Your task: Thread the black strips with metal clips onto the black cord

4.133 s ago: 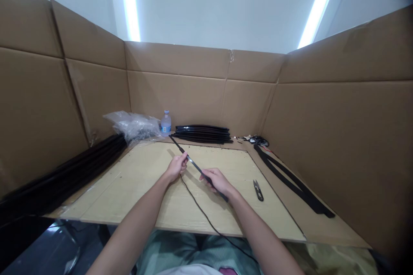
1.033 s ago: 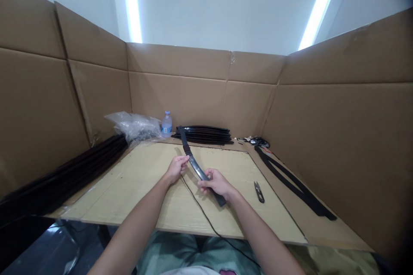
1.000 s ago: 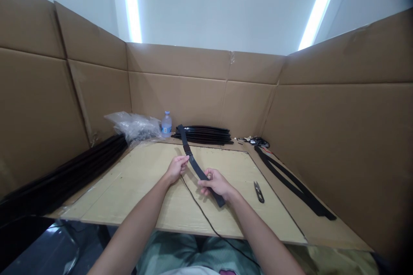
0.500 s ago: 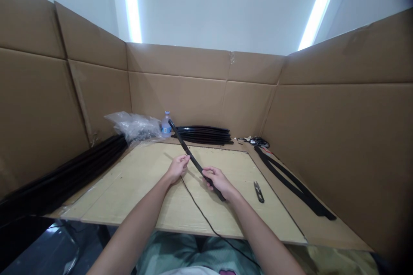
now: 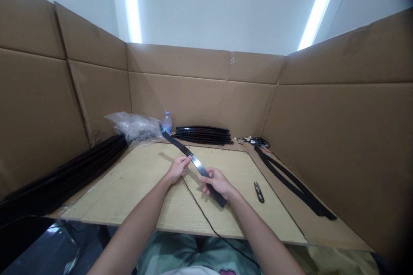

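Note:
A long, flat black strip [image 5: 199, 164] slants over the board, its broad face showing with a bright shine in the middle. My right hand [image 5: 217, 181] is closed round its lower part. Dark turns of a thin black cord [image 5: 200, 209] cross the strip just above the shiny stretch. There, my left hand [image 5: 179, 168] pinches the cord with fingertips close to the strip's edge. From below that hand the cord runs down over the board's front edge towards my lap. Small black thread snips [image 5: 258, 192] lie on the board to the right of my right hand.
Several glossy black strips are stacked [image 5: 203, 135] at the back. A plastic bag [image 5: 137, 126] and a water bottle [image 5: 166, 123] stand back left, above a dark bundle [image 5: 67, 172]. Two black strips [image 5: 297, 184] lie right. Cardboard walls [image 5: 180, 94] enclose the table.
The black strip has been turned about its length in my right hand, from its narrow edge to its broad face. Its far end is lower and further left. My left hand has barely moved.

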Demonstrator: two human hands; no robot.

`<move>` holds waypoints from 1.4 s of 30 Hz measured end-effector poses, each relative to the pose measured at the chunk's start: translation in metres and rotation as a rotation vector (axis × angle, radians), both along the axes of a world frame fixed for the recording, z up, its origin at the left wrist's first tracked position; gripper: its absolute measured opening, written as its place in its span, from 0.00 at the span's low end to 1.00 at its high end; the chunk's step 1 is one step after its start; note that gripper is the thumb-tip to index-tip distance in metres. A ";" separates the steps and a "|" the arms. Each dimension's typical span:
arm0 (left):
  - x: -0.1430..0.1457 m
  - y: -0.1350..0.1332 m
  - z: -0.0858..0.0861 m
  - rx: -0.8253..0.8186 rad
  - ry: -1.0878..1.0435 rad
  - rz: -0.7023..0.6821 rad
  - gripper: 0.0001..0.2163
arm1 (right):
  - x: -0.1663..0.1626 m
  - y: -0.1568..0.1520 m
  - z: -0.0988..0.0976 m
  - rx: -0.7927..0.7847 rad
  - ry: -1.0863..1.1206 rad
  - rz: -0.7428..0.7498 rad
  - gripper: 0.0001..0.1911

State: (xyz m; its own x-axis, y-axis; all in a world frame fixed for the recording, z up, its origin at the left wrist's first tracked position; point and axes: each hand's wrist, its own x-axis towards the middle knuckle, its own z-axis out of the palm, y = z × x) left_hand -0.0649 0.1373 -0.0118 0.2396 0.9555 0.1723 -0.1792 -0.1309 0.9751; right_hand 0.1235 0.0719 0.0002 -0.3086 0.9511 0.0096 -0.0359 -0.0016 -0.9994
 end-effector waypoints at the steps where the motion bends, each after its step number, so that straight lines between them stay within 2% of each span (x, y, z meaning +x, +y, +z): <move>1: 0.000 -0.001 0.001 0.002 0.003 0.000 0.20 | 0.000 0.000 0.002 0.023 -0.003 0.004 0.24; 8: 0.000 0.001 0.001 -0.058 -0.082 -0.014 0.20 | 0.001 0.003 0.005 0.051 0.034 -0.031 0.19; 16: -0.002 0.004 -0.003 -0.050 -0.054 -0.039 0.22 | 0.006 0.009 -0.004 0.086 -0.099 0.017 0.17; 25: 0.001 -0.001 0.001 0.034 0.080 -0.003 0.19 | 0.001 0.003 -0.004 0.039 -0.003 0.041 0.24; 30: 0.002 0.000 0.001 0.115 0.146 0.069 0.21 | -0.002 0.005 -0.003 0.003 -0.005 -0.040 0.20; 35: 0.003 -0.002 0.005 0.104 0.124 0.060 0.21 | -0.001 0.008 -0.005 0.015 0.000 -0.090 0.16; 42: 0.003 -0.003 0.004 0.062 0.131 0.021 0.21 | -0.003 0.007 -0.010 -0.018 -0.017 -0.140 0.16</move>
State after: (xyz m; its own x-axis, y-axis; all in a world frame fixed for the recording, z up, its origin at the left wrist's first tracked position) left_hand -0.0614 0.1345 -0.0081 0.2441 0.9490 0.1996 -0.0471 -0.1939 0.9799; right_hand 0.1201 0.0787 -0.0097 -0.1729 0.9849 -0.0122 -0.0205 -0.0159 -0.9997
